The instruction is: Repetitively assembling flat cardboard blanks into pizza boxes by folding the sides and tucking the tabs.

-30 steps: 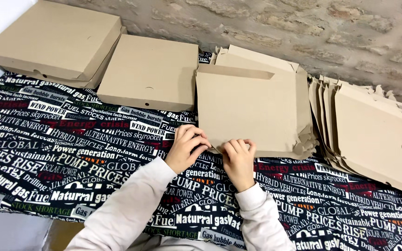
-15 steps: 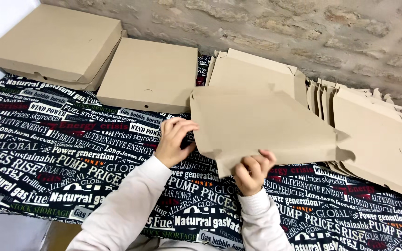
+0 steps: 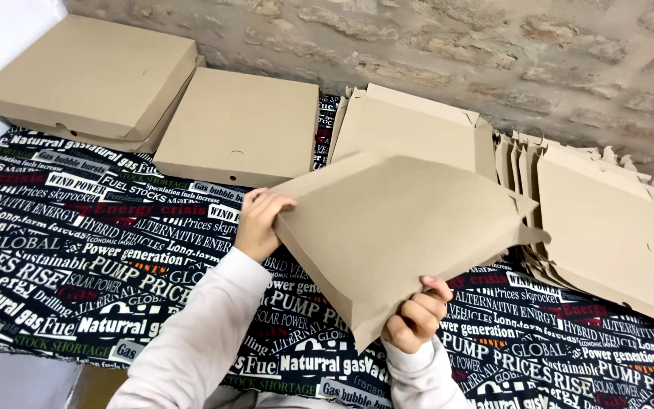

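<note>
Right hand [image 3: 416, 316] pinches the near corner of the flat cardboard box blank [image 3: 399, 227], fingers closed on its edge; left hand [image 3: 260, 223] clamps the blank's left edge, fingers wrapped over; blank is held tilted above the printed cloth [image 3: 77, 257]; judged light, fairly stiff, prone to creasing, best gripped at edges; beyond the grips, a leaning stack of blanks [image 3: 607, 220]; farther left, closed boxes [image 3: 240, 125]

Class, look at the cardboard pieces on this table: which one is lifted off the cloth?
The flat cardboard sheet in the middle, gripped by the left hand and right hand. All other boxes and sheets lie untouched.
</note>
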